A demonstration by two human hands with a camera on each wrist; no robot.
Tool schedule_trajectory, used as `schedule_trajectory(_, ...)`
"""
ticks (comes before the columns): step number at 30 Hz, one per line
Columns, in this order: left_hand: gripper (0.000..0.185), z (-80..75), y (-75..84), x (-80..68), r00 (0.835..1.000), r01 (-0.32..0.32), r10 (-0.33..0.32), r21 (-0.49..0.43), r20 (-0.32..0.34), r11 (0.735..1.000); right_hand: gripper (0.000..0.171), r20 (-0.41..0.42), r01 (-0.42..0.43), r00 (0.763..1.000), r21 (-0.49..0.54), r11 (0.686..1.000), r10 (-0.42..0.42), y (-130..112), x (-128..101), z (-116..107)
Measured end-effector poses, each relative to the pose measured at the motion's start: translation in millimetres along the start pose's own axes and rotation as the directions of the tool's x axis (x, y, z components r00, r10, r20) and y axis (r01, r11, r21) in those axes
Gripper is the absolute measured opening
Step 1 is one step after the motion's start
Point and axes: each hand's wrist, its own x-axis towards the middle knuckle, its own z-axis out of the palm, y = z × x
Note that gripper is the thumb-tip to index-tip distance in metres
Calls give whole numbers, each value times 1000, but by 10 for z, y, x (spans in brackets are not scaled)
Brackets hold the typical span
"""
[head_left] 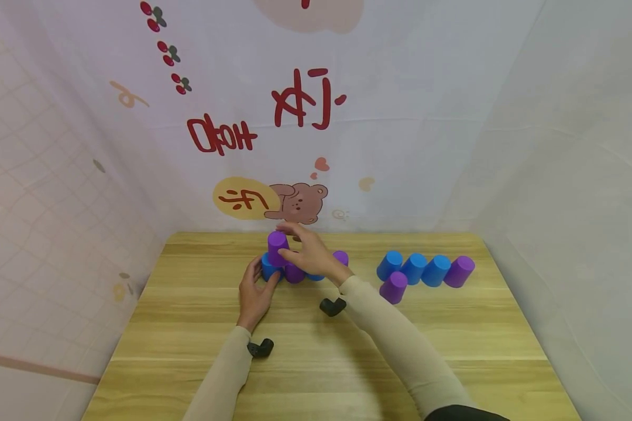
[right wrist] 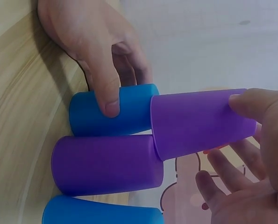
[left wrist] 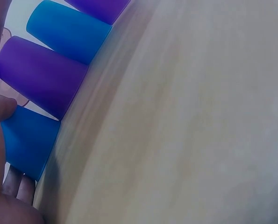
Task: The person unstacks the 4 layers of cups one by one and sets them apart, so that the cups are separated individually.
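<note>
My right hand (head_left: 311, 252) holds an upside-down purple cup (right wrist: 199, 123) between thumb and fingers. That cup's rim sits across the tops of a blue cup (right wrist: 134, 100) and a neighbouring purple cup (right wrist: 108, 164). Around the blue cup at the left end of the row my left hand (head_left: 255, 295) is curled, thumb on its near side. Further right in the same row stand another blue cup (left wrist: 68, 30) and a purple cup (head_left: 340, 258), partly covered by the right hand and forearm in the head view.
To the right stands a second row of upside-down cups: several blue cups (head_left: 414, 269) and a purple cup (head_left: 459, 272) at its end. One purple cup (head_left: 394, 287) stands in front of them. A printed white curtain (head_left: 400, 117) hangs behind the wooden table (head_left: 305, 362).
</note>
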Motion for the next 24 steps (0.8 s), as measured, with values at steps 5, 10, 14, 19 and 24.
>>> schedule_trajectory(5, 61, 11, -16, 12, 1000, -5, 5, 0, -2, 1000, 61, 6, -4, 1000, 7, 1000, 4, 9, 9, 0)
schedule_trajectory(10, 61, 19, -21, 20, 1000, -8, 8, 2, -3, 1000, 59, 7, -3, 1000, 13, 1000, 3, 27, 16, 2)
schedule_trajectory(14, 61, 23, -23, 28, 1000, -9, 9, 7, -5, 1000, 57, 5, -16, 1000, 15, 1000, 16, 20, 14, -8)
schedule_trajectory(19, 61, 31, -32, 39, 1000, -9, 9, 7, -10, 1000, 56, -7, -31, 999, 36, 999, 31, 19, 10, -17)
schedule_trajectory(24, 63, 36, -43, 36, 1000, -8, 8, 5, -18, 1000, 57, -27, -35, 999, 70, 997, 37, 29, -8, -25)
